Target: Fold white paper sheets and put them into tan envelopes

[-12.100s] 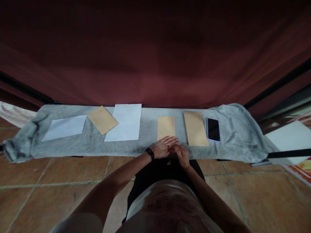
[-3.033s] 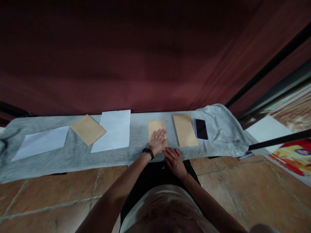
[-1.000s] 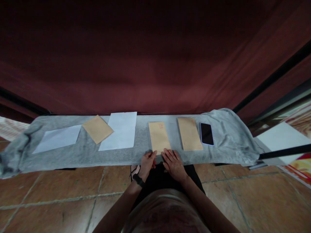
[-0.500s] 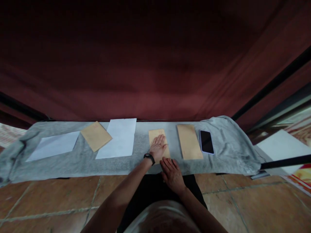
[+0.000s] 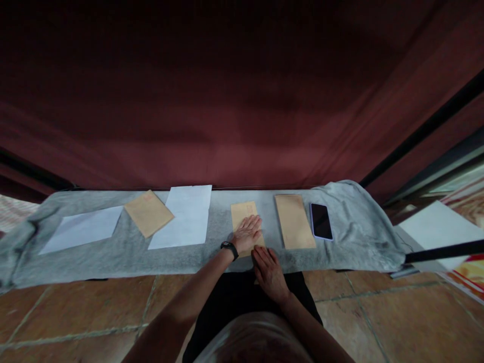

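Observation:
Flat on the grey cloth in front of me lies a brown paper envelope [image 5: 239, 214], with small reddish print near its top edge. My left hand [image 5: 246, 234], a black band on its wrist, rests across the envelope with fingers stretched to the right. Just below it, my right hand [image 5: 269, 272] lies with fingers extended at the envelope's lower right corner. The envelope's lower part is partly hidden under both hands. To the right is another brown envelope or stack of them [image 5: 295, 222].
A phone [image 5: 321, 221] lies right of the envelopes. Leftward are a white sheet [image 5: 189, 217], a brown envelope [image 5: 148, 213] overlapping it, and a folded white paper [image 5: 83, 228]. The grey cloth [image 5: 359, 232] covers a narrow bench before a dark red surface [image 5: 242, 126].
My left hand has slid slightly down the envelope, and its fingers have turned more to the right, baring the print. My right hand has barely moved.

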{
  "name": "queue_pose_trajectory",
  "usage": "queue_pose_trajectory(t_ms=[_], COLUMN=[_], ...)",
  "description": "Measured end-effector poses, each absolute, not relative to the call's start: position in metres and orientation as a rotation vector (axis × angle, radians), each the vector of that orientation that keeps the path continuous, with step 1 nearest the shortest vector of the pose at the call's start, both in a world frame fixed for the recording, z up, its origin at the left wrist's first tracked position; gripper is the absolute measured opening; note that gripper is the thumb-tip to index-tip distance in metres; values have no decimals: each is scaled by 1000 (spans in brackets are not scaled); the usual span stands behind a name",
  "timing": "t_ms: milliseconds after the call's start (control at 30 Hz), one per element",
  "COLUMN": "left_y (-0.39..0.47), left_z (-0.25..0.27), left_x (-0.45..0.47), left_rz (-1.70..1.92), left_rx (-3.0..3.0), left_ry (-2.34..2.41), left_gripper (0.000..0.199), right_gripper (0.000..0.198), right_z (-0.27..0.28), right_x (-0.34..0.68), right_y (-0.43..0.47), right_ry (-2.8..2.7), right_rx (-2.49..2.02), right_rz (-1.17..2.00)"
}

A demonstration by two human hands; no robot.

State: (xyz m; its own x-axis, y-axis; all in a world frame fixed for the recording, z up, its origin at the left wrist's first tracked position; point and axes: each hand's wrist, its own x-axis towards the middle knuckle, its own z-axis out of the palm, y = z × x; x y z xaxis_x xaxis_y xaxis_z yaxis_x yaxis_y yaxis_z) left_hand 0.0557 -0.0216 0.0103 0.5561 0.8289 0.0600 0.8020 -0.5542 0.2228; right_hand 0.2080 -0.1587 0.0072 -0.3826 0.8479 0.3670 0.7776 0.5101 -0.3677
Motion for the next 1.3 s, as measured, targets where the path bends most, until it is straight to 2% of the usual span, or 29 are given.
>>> queue_pose_trajectory(t_ms=[267, 500, 1033, 1300], left_y=[-79, -121, -148, -149], left_z=[18, 14, 20, 21], left_x=[54, 55, 27, 29], left_rz=[237, 380, 321, 250], left_rx=[2560, 2560, 2639, 2654], left_ry=[1349, 1458, 1567, 1512], left_gripper=[57, 69, 76, 74], right_gripper=[44, 49, 45, 52], right_z=[1, -6, 6, 8], right_x=[210, 213, 232, 201], right_y=[-159, -162, -156, -158], right_ry=[-2257, -2287, -2242, -2390], right_rx=[-1288, -1275, -1502, -1358], right_rz=[180, 113, 48, 142])
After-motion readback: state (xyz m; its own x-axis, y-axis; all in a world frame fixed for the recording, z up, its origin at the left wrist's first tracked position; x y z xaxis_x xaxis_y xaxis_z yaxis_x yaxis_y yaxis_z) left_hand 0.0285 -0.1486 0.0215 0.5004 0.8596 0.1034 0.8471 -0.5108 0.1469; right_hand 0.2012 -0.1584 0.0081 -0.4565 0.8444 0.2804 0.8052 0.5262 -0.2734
